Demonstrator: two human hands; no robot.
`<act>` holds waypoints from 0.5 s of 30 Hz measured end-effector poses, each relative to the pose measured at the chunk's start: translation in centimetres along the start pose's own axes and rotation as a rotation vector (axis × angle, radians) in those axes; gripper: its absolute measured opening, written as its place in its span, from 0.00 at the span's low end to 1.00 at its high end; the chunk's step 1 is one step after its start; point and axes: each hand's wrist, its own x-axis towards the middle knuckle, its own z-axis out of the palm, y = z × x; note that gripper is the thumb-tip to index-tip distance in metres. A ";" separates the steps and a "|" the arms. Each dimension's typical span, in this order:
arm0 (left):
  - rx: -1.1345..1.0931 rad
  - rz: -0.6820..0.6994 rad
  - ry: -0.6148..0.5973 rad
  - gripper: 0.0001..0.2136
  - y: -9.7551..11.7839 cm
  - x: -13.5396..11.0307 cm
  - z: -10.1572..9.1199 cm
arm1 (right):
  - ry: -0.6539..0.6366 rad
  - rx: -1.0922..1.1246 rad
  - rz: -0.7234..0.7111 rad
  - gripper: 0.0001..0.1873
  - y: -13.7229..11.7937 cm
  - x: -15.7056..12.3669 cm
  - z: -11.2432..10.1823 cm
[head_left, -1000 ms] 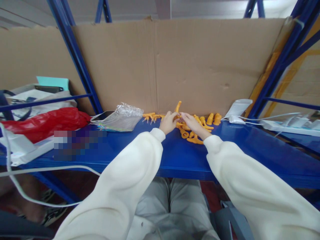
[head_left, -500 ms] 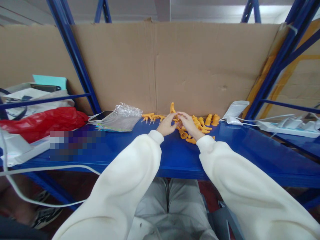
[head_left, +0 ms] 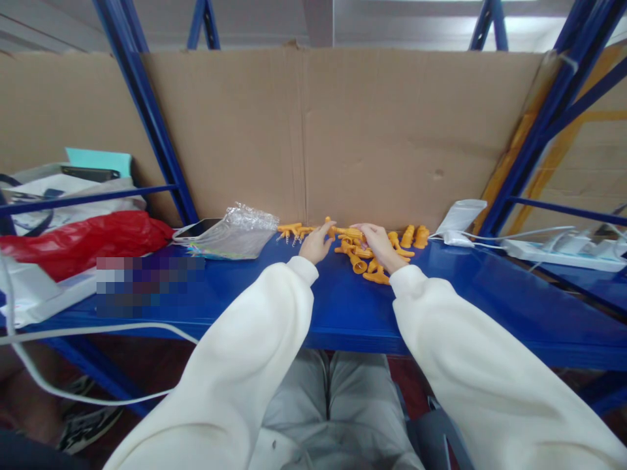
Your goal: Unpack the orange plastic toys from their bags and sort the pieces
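Note:
My left hand (head_left: pixel 317 245) is at the back of the blue shelf, thumb and fingers closed around an orange plastic piece (head_left: pixel 328 223) whose top shows above the fingertips. Left of that hand lie orange pieces with short silver chains (head_left: pixel 290 230), like keychains. My right hand (head_left: pixel 378 245) reaches over a pile of loose orange pieces (head_left: pixel 347 247), its fingers stretched to the left and the thumb apart. Its fingertips are close to a long orange piece (head_left: pixel 349 232); whether they touch it is unclear. One hollow orange piece (head_left: pixel 359 266) shows its round opening.
The blue shelf (head_left: pixel 353 320) is backed by cardboard (head_left: pixel 392 130). Two orange pieces (head_left: pixel 420 237) stand at the right. Further right are a white adapter (head_left: pixel 460 222) and power strip (head_left: pixel 563 251). A clear plastic bag (head_left: pixel 240 235) and a red bag (head_left: pixel 98 238) lie left.
My hands, which were together, have parted. The left moved slightly left and down with the orange piece; the right shifted slightly right over the pile.

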 end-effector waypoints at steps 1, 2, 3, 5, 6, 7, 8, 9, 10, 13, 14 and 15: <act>0.002 -0.019 0.012 0.21 0.1 0.0 -0.1 | -0.009 -0.002 -0.009 0.10 0.0 0.0 -0.1; 0.003 -0.030 0.027 0.20 0.2 0.1 -0.1 | -0.009 -0.009 -0.008 0.10 -0.1 0.0 -0.2; 0.001 -0.032 0.042 0.19 0.3 0.1 -0.2 | -0.003 -0.018 0.001 0.10 0.0 0.0 -0.2; -0.008 -0.015 0.072 0.19 0.3 0.1 -0.2 | 0.017 -0.030 0.027 0.13 0.1 0.2 -0.3; -0.011 -0.005 0.086 0.19 0.3 0.2 -0.2 | 0.022 -0.032 0.036 0.15 0.1 0.2 -0.3; -0.011 0.002 0.100 0.20 0.3 0.2 -0.2 | 0.021 -0.034 0.037 0.17 0.2 0.3 -0.3; -0.010 0.002 0.112 0.20 0.3 0.2 -0.2 | 0.019 -0.040 0.032 0.19 0.3 0.4 -0.4; -0.010 -0.003 0.120 0.20 0.3 0.2 -0.2 | 0.014 -0.054 0.024 0.21 0.3 0.4 -0.4; -0.012 -0.010 0.124 0.20 0.2 0.2 -0.2 | 0.012 -0.072 0.016 0.23 0.3 0.4 -0.4; -0.021 -0.020 0.136 0.21 0.1 0.2 -0.3 | -0.010 -0.117 0.007 0.27 0.2 0.4 -0.5; -0.020 -0.019 0.144 0.21 0.1 0.2 -0.3 | -0.025 -0.118 0.013 0.27 0.1 0.4 -0.6; -0.017 -0.018 0.152 0.22 0.1 0.2 -0.4 | -0.042 -0.113 0.024 0.28 0.0 0.3 -0.6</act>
